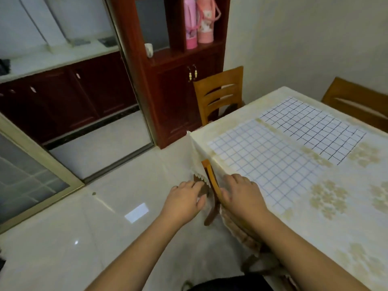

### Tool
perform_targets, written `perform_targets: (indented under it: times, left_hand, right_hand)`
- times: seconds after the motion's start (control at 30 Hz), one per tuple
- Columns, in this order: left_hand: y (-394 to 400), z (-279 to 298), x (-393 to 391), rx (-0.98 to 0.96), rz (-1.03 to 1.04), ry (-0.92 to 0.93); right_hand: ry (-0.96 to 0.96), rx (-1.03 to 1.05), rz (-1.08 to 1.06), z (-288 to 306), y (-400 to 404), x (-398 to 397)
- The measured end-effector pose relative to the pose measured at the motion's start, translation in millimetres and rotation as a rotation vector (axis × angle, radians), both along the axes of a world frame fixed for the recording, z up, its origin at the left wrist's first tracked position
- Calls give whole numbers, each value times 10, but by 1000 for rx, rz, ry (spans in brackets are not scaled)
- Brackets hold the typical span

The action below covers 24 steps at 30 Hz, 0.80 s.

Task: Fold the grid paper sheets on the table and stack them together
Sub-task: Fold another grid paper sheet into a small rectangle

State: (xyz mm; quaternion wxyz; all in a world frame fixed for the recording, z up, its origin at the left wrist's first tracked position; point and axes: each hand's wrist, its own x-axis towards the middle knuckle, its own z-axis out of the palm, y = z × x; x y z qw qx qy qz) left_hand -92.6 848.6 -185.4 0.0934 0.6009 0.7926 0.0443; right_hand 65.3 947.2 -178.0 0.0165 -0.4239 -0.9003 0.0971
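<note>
1. Surface: cream floral cloth over it, seen from its near left corner.
2. Near sheet: faint blue grid, lying flat and unfolded, near the surface's left edge.
3. Far sheet: darker black grid, flat and unfolded, just beyond the near sheet; a narrow strip of cloth shows between them, so they lie apart.
4. Chair: wooden back rail rises at the surface's near edge, partly under the cloth's hanging fringe.
5. Left hand: off the surface, beside the chair rail; fingers curled toward the fringe and a dark part of the chair. Grip: cannot tell whether it clamps anything, as the fingertips are hidden.
6. Right hand: at the surface's edge, right of the rail, knuckles up, fingers bent downward at the near sheet's corner. Grip: cannot tell whether it holds the rail, the cloth or nothing.
7. Neither hand plainly holds a sheet.
8. Background: second chair at the far corner; red cabinet with two pink flasks on its shelf.
</note>
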Motion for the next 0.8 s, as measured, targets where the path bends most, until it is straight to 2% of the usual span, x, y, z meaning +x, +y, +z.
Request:
perform_targets:
  times: [0.2,0.43,0.57,0.8]
  left_hand:
    - [595,75,-301,61,-162,-26]
    - [1381,-99,-139,93,-403,-122]
    - [1817,-206,-69,-15,-478,-135]
    - [2514,-412,-53,-132,-581,-50]
  right_hand:
    - [-27,-1,-158,-1,384,-88]
    - [-42,-39,-295,-284,882,10]
    - [-50,-98,-360,-446,1173,52]
    - [-91,-174,-419,-704,1586,157]
